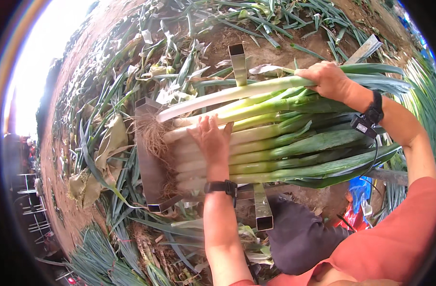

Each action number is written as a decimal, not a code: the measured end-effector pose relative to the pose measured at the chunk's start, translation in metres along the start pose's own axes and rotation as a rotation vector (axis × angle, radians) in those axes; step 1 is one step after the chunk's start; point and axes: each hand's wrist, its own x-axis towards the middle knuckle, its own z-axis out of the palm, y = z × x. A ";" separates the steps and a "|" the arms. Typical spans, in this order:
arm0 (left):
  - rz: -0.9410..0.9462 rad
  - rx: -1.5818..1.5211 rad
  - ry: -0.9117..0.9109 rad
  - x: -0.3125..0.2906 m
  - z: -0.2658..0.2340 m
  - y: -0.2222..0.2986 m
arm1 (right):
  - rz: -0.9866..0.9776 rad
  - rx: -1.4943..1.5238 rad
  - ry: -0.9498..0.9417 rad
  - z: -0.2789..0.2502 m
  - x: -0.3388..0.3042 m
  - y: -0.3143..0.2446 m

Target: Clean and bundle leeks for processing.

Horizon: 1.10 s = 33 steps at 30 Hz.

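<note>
Several leeks (261, 145) lie side by side on a metal rack, white root ends to the left and green leaves to the right. My right hand (326, 82) is closed around the topmost leek (227, 97) where its pale shaft turns to leaf. That leek lies along the far side of the row, its stringy roots (153, 138) hanging over the metal end plate (152, 176). With fingers spread, my left hand (212, 140) rests on the white shafts near the root end. Both wrists carry black straps.
Square metal posts (239, 71) (261, 205) stick out at the rack's far and near sides. Cut leaves (170, 52) litter the brown soil around it. Bundled leeks (106, 260) lie at the lower left, more leeks (420, 95) at the right. Red and blue plastic (358, 200) sits near my knee.
</note>
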 end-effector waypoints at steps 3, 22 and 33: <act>0.005 -0.080 -0.005 0.001 -0.004 0.001 | -0.009 -0.079 -0.141 0.036 0.015 0.002; -0.154 0.050 -0.347 0.030 0.016 -0.013 | -0.064 0.050 -0.150 0.053 0.022 -0.004; -0.098 0.092 -0.245 0.024 0.011 -0.004 | -0.053 0.117 -0.184 0.037 0.027 -0.024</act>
